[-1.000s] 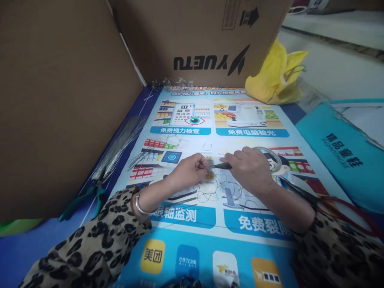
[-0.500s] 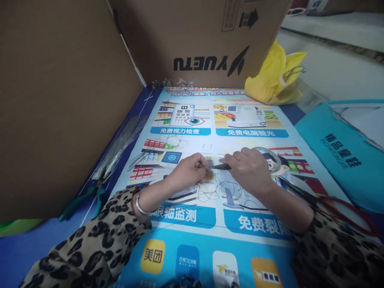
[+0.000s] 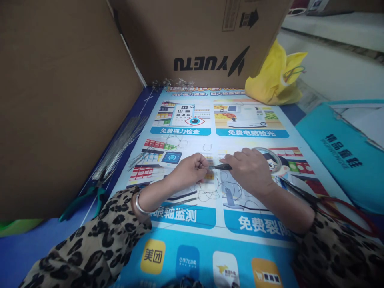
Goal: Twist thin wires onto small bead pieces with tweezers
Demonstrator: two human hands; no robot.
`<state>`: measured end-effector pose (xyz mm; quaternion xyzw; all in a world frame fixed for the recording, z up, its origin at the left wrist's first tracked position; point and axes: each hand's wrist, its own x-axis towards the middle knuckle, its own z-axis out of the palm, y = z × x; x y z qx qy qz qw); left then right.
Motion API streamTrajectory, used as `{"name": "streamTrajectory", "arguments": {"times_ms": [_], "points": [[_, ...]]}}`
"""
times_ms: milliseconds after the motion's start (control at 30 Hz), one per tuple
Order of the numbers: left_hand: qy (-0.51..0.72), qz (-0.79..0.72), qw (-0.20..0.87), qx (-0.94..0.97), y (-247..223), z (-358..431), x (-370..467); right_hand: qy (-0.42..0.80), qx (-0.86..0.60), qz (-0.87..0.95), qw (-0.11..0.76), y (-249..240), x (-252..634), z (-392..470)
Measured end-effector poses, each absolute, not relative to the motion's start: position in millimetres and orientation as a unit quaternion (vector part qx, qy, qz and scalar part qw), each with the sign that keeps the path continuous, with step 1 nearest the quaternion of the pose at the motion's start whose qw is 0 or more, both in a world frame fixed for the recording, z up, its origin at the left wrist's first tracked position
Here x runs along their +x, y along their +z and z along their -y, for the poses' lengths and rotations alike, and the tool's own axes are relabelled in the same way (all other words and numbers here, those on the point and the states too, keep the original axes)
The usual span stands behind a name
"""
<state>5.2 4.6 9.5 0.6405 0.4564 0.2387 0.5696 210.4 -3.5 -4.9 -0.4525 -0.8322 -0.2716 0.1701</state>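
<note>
My left hand (image 3: 192,170) pinches a small piece of thin wire (image 3: 210,170) over the middle of the printed poster (image 3: 217,224). Closed around dark-tipped pliers (image 3: 223,167), my right hand (image 3: 250,170) points their jaws left, at the wire by my left fingertips. Whether the jaws touch the wire is too small to tell. Loops of thin wire (image 3: 208,195) hang or lie just below the hands. A roll of clear tape (image 3: 274,160) is right behind my right hand.
Green-handled pliers (image 3: 99,192) and a bundle of wires (image 3: 120,144) lie left. Red-handled scissors (image 3: 345,212) and a teal bag (image 3: 342,160) are right. A yellow bag (image 3: 273,80) and cardboard (image 3: 204,36) stand behind, near small wire pieces (image 3: 180,83).
The pliers' tip and my right hand have shifted very slightly. The wire loops below the hands have moved a little.
</note>
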Motion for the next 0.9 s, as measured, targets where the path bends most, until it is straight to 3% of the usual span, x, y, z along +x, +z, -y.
{"name": "streamTrajectory", "arguments": {"times_ms": [900], "points": [[0.23,-0.435,0.604,0.627,8.4,-4.0,6.0,-0.282,-0.451,0.827,0.184,-3.7,209.0,2.2]]}}
